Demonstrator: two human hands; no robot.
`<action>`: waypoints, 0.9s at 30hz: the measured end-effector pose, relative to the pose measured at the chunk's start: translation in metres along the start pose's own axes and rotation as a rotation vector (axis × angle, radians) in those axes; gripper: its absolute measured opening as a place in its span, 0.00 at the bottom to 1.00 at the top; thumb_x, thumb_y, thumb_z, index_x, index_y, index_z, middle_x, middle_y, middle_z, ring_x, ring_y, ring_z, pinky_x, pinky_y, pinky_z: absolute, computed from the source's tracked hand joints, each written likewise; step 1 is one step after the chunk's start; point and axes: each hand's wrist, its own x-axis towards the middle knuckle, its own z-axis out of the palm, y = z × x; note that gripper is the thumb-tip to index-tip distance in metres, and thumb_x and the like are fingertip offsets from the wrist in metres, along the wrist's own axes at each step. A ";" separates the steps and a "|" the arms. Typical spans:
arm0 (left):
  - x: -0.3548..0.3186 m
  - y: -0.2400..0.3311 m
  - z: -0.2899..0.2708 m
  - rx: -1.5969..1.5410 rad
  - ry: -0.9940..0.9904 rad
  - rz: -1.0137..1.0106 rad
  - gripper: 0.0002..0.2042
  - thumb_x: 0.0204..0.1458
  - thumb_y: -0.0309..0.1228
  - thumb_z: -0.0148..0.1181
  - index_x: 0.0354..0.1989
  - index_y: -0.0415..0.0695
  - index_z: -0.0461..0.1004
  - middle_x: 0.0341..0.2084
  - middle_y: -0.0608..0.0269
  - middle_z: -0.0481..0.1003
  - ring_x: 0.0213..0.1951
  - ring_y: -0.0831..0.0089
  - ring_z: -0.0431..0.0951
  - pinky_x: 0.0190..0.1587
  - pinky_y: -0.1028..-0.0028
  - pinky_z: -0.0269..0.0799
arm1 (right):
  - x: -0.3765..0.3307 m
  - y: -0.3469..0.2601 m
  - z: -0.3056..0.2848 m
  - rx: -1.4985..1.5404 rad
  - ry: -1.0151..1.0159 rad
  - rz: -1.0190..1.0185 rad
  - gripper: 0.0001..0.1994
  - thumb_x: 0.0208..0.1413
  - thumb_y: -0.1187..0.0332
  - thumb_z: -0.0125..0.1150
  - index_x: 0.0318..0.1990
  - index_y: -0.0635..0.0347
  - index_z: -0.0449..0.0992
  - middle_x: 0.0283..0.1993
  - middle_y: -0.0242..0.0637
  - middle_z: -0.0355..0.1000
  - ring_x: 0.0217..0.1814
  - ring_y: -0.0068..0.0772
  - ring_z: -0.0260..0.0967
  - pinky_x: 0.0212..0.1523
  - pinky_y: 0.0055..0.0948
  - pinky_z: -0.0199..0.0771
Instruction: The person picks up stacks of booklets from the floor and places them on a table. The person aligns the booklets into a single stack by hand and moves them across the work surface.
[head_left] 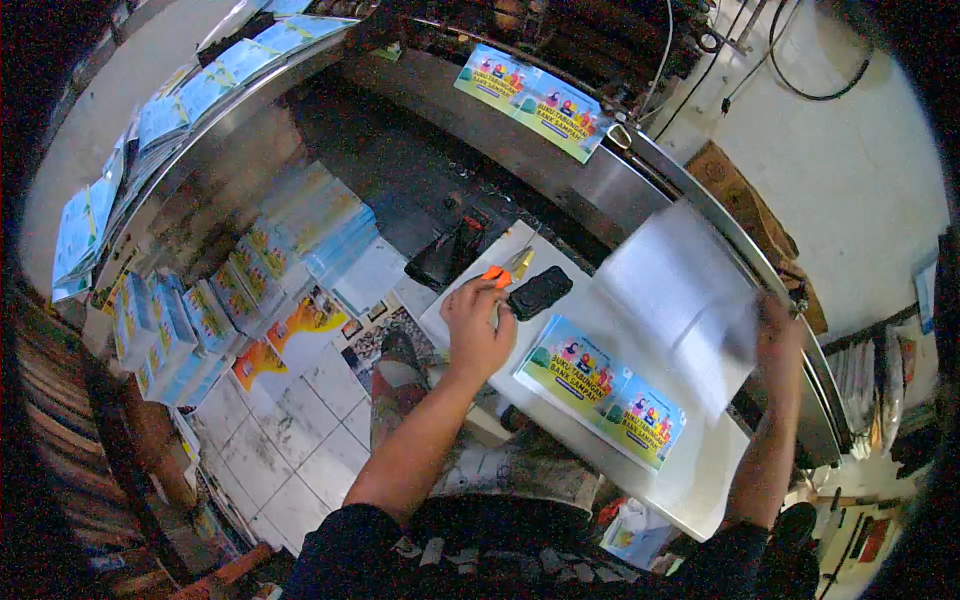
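My left hand is over the left end of a white board, its fingers curled on an orange-handled tool with a pointed yellowish tip. Beside those fingers lies a black ridged object, perhaps a phone in a case. At the right, my right hand is smeared by motion. It grips the edge of pale white sheets, blurred and tilted over the board. Between my hands, a colourful printed cover sheet lies flat on the board. Its blue and green design appears twice.
Another printed sheet rests on the metal ledge at the back. Stacks of printed booklets stand to the left, with more piles along the curved ledge beyond. A black bag-like object is left of the board. Tiled floor shows below.
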 end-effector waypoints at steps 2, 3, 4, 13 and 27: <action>0.000 0.000 -0.001 0.002 0.004 -0.008 0.09 0.45 0.28 0.57 0.36 0.44 0.74 0.44 0.60 0.71 0.51 0.62 0.68 0.54 0.59 0.53 | 0.041 0.015 -0.012 0.121 0.404 -0.042 0.19 0.56 0.78 0.49 0.55 0.56 0.73 0.52 0.47 0.73 0.51 0.46 0.72 0.50 0.36 0.72; -0.001 0.000 -0.001 -0.002 0.002 -0.018 0.09 0.45 0.28 0.57 0.36 0.44 0.74 0.44 0.60 0.71 0.51 0.62 0.68 0.54 0.59 0.53 | 0.057 0.008 -0.019 0.020 0.522 -0.106 0.22 0.55 0.83 0.47 0.57 0.55 0.72 0.57 0.44 0.71 0.58 0.46 0.70 0.57 0.36 0.70; -0.001 0.001 0.000 -0.009 0.001 -0.016 0.09 0.45 0.28 0.57 0.36 0.44 0.74 0.44 0.60 0.71 0.51 0.62 0.68 0.54 0.59 0.53 | 0.073 0.008 -0.019 0.013 0.523 -0.104 0.22 0.55 0.83 0.47 0.57 0.55 0.72 0.57 0.44 0.71 0.58 0.46 0.70 0.57 0.36 0.70; 0.001 0.004 0.002 0.000 0.001 0.015 0.11 0.45 0.27 0.57 0.38 0.45 0.72 0.44 0.58 0.70 0.50 0.59 0.68 0.53 0.56 0.55 | 0.063 0.003 0.091 -0.134 0.096 -0.168 0.19 0.58 0.70 0.47 0.58 0.51 0.70 0.60 0.47 0.67 0.59 0.52 0.68 0.54 0.47 0.71; -0.002 0.000 0.004 0.002 -0.048 0.012 0.11 0.44 0.27 0.58 0.38 0.46 0.73 0.43 0.59 0.71 0.51 0.61 0.68 0.54 0.57 0.54 | -0.163 -0.075 0.106 0.128 -0.502 -0.219 0.28 0.49 0.55 0.68 0.57 0.56 0.71 0.60 0.42 0.68 0.60 0.42 0.68 0.56 0.39 0.72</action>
